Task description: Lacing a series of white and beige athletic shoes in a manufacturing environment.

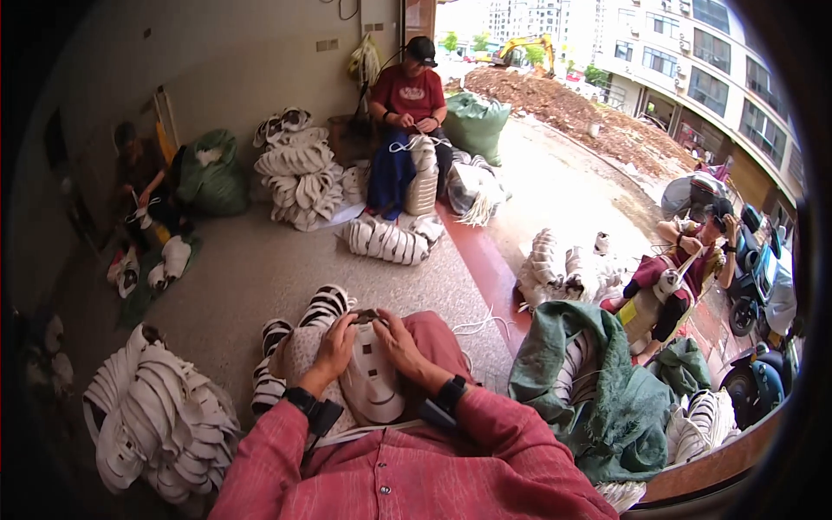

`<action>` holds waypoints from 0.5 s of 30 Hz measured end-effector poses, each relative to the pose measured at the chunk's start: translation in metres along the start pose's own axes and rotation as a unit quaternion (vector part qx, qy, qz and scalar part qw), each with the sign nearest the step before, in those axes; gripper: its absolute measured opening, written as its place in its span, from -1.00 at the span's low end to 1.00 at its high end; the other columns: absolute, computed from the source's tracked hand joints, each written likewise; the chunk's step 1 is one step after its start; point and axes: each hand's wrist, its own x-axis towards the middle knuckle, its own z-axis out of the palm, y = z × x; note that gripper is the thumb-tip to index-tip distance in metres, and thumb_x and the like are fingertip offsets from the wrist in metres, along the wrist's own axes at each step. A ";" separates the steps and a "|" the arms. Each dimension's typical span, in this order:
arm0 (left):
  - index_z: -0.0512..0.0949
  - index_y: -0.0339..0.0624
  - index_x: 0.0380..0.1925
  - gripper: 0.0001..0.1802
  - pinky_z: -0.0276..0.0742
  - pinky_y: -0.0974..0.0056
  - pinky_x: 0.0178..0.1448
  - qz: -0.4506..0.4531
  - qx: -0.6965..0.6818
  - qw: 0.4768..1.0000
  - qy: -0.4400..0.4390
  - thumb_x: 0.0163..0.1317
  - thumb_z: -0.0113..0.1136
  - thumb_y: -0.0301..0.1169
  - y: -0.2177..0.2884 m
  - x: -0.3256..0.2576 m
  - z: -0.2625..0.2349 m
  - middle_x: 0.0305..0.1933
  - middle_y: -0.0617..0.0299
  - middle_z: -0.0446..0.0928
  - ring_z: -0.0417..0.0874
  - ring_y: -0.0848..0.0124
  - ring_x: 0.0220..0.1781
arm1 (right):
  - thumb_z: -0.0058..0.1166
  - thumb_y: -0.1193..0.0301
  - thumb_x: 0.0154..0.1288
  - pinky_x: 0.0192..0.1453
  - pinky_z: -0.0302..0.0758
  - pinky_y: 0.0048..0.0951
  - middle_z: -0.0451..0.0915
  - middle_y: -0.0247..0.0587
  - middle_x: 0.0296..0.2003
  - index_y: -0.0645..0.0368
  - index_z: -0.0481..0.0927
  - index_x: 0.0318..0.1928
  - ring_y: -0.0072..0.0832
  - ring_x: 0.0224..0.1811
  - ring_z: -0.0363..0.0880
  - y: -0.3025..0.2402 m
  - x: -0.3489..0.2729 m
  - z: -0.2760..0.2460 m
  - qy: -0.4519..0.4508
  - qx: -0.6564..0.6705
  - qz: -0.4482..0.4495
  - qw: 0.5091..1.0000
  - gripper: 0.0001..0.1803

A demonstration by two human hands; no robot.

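In the lower centre of the frame, a white shoe piece (371, 381) lies over my lap, its toe end toward me. My left hand (333, 354) and right hand (404, 349) grip its far end from either side, fingers bent and pinching the edges. Just beyond my left hand are black-and-white striped pieces (328, 305). A heap of white shoe pieces (165, 420) fills the lower left, a green cloth sack (620, 416) the lower right. A white roll (386, 241) lies upper centre; behind it sits a co-worker (412, 94) in red. Farthest, upper right of centre, stands a yellow excavator (532, 40).
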 end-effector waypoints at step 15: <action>0.47 0.05 0.13 -0.32 -0.04 -0.12 0.47 0.186 0.276 0.938 -0.101 -0.07 0.29 -0.06 0.070 0.010 0.008 0.25 0.17 0.40 0.28 0.12 0.36 | -0.32 0.21 0.53 0.44 0.13 -0.30 0.10 0.17 0.39 0.01 0.12 0.43 -0.06 0.42 0.14 0.019 -0.168 -0.141 -0.187 -0.114 0.155 0.963 -0.47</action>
